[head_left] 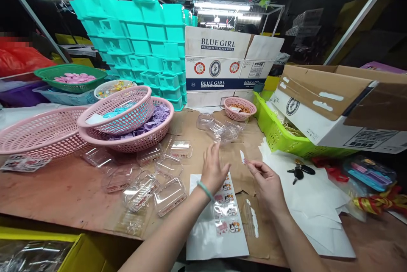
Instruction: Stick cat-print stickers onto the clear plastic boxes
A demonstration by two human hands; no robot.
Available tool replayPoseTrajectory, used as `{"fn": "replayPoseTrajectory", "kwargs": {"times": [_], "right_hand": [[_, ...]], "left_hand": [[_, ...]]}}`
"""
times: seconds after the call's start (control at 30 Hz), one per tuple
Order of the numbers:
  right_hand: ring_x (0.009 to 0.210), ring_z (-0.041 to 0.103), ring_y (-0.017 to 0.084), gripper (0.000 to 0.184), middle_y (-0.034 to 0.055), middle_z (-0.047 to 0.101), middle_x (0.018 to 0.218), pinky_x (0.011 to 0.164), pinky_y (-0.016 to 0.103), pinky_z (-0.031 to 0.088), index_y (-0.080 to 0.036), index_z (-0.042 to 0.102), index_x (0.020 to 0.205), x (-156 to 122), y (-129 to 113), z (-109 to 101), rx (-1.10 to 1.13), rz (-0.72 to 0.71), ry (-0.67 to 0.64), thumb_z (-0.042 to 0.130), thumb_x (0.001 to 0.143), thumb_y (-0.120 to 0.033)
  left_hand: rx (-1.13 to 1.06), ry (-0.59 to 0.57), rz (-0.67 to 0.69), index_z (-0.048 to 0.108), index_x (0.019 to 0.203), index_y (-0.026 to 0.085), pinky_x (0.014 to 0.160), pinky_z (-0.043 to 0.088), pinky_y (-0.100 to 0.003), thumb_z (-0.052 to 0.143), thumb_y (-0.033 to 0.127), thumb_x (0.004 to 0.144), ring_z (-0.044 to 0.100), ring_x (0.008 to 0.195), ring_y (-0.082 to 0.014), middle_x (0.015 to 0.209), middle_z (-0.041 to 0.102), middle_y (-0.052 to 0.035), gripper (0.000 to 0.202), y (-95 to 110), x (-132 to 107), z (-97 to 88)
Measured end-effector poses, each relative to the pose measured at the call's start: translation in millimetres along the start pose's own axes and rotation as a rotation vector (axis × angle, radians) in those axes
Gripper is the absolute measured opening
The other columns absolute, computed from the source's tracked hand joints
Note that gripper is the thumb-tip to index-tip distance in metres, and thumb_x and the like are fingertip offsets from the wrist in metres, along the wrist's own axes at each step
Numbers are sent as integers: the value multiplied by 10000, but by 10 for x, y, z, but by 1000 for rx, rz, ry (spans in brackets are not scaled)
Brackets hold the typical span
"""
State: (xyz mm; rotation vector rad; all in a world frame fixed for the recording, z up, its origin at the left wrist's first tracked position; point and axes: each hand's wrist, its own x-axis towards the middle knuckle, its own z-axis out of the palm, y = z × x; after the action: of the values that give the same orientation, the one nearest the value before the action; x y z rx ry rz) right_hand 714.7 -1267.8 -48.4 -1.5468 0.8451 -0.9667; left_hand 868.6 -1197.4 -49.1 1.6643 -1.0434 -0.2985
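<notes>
My left hand [213, 169], with a pale green bangle at the wrist, reaches over the top of a sticker sheet [203, 238]. Its fingers point forward with the thumb apart, and they hold nothing that I can see. Just beyond the fingertips lies a group of clear plastic cases [222, 130]. To the right, my right hand [265, 181] pinches a small sticker [244, 158] between thumb and forefinger. Cartoon animals in rows fill the right side of the sheet; my left forearm hides part of it. More clear cases [171, 195] with printed edges lie to the left.
Pink baskets [127, 142] with purple and blue pieces stand at left. Behind rise stacked turquoise bins [140, 30] and a beer carton [216, 64]. A small pink basket [240, 113] sits near it. At right are a green crate [276, 132], white papers [305, 204] and keys [297, 173].
</notes>
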Motion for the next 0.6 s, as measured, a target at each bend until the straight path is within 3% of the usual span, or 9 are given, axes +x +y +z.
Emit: {"fn": "replayPoseTrajectory", "kwargs": {"times": [0.07, 0.1, 0.2, 0.27, 0.4, 0.5, 0.6], "right_hand": [[1021, 598, 223, 245, 60, 679, 1020, 973, 387, 419, -204, 654, 927, 66, 6, 14, 51, -31, 62, 665, 787, -405], [1043, 591, 224, 249, 62, 670, 1043, 980, 392, 418, -206, 651, 935, 73, 10, 26, 50, -55, 71, 665, 786, -406], [1099, 559, 223, 247, 74, 626, 1110, 990, 394, 417, -208, 645, 953, 48, 42, 35, -37, -145, 76, 662, 789, -393], [1107, 549, 217, 237, 76, 601, 1123, 1001, 392, 410, -208, 643, 963, 33, 73, -5, -90, -201, 106, 653, 799, -378], [1049, 580, 216, 232, 67, 630, 1038, 979, 394, 420, -203, 633, 921, 46, 66, -137, -39, -151, 160, 643, 802, -401], [1009, 603, 201, 223, 51, 661, 976, 983, 385, 411, -206, 620, 892, 61, 5, -136, 50, -96, 150, 638, 806, -411], [1101, 567, 201, 363, 53, 628, 1128, 982, 364, 418, -230, 576, 958, 46, -27, 14, 145, -35, 73, 762, 683, -376]], "left_hand": [[174, 24, 136, 351, 1407, 247, 1130, 127, -531, 657, 52, 660, 86, 1429, -330, 1537, 214, -118, 830, -83, 402, 153], [208, 5, 151, 378, 1387, 259, 1129, 91, -551, 635, 4, 644, 72, 1432, -335, 1534, 228, -113, 827, -124, 587, 214], [187, -50, 153, 473, 1301, 219, 1122, 166, -525, 599, -36, 637, 287, 1365, -323, 1386, 445, -150, 723, -199, 959, 295], [163, -19, 167, 436, 1315, 179, 1110, 236, -473, 624, 18, 659, 369, 1307, -295, 1330, 476, -165, 701, -184, 1004, 250], [-193, 126, 0, 399, 1298, 179, 1021, 374, -411, 690, 260, 728, 489, 1170, -252, 1265, 493, -151, 645, -65, 657, -23], [-567, 59, -245, 462, 1225, 201, 905, 460, -361, 721, 364, 716, 569, 1005, -203, 1117, 566, -96, 594, -38, 203, -240], [-791, 29, -442, 496, 1182, 210, 845, 492, -330, 740, 364, 702, 573, 976, -182, 1068, 571, -68, 561, -98, -217, -337]]}}
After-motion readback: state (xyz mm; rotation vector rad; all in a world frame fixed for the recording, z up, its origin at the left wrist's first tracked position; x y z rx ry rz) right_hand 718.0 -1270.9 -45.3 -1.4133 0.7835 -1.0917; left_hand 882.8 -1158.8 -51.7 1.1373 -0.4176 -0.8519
